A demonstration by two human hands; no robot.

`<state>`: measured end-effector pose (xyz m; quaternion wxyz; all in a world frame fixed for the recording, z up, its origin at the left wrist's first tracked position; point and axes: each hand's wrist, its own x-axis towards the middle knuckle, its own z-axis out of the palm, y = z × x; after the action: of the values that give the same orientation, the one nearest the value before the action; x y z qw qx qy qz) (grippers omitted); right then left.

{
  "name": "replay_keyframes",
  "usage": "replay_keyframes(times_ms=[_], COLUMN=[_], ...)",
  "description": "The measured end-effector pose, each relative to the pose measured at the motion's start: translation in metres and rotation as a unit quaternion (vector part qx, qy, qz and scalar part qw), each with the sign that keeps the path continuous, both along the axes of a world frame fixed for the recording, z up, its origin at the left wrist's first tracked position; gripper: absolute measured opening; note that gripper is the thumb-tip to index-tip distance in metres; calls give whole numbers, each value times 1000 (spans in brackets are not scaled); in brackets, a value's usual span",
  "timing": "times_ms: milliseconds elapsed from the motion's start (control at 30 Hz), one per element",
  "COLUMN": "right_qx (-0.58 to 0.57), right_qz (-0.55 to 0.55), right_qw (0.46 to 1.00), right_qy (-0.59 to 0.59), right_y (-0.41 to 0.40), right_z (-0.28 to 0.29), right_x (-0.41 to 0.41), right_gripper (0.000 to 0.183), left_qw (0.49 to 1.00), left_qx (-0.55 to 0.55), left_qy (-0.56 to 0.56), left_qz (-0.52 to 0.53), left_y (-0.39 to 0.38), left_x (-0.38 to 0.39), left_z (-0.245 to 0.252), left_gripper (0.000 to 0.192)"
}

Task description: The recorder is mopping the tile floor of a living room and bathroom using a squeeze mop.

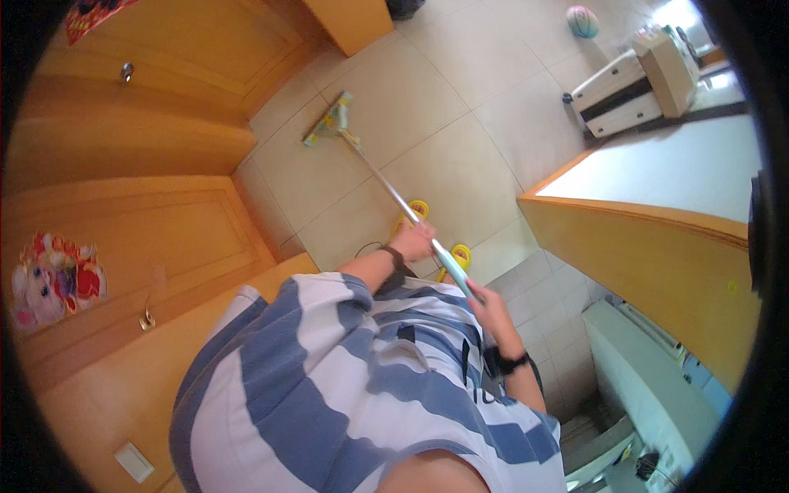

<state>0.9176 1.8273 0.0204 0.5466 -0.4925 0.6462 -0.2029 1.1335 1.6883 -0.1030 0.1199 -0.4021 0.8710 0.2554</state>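
Observation:
My left hand [414, 241] is closed around the metal pole [385, 183] of a sponge mop, just ahead of its pale green grip [451, 264]. Behind it, my right hand [491, 310] holds the rear end of that grip. The pole slants away from me to the far left. Its flat mop head [328, 119], patterned in green and yellow, rests on the beige floor tiles [431, 151]. Yellow slippers [459, 254] are on my feet below the pole. Dark bands circle both wrists.
Wooden doors [185, 228] line the left side, one with a cartoon sticker [58, 280]. At right, a wooden partition edge [641, 252] juts out beside a pale green cabinet-like unit [647, 370]. Farther off are a cardboard box [666, 71] on a white-and-black object and a ball [582, 22].

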Motion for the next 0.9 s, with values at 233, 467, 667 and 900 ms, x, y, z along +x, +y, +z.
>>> replay_keyframes(times_ms=[233,467,667,900], right_qx=[291,168,184,100], right_qz=[-105,-66,-5,141], right_qw=[950,983,981,984], right_qy=[-37,-12,-57,-42], right_y=[128,92,-25,-213], right_z=[105,97,37,-12], right_x=[-119,-98,22,197], right_gripper=[45,40,45,46], left_qw=[994,992,993,956], left_qx=[58,-23,-44,-11], left_qy=[64,63,-43,-64], left_qz=[-69,-107,97,285], left_y=[93,62,-37,-149], left_x=[-68,-53,60,187], left_z=[-28,-48,-60,-3], left_gripper=[17,11,12,32])
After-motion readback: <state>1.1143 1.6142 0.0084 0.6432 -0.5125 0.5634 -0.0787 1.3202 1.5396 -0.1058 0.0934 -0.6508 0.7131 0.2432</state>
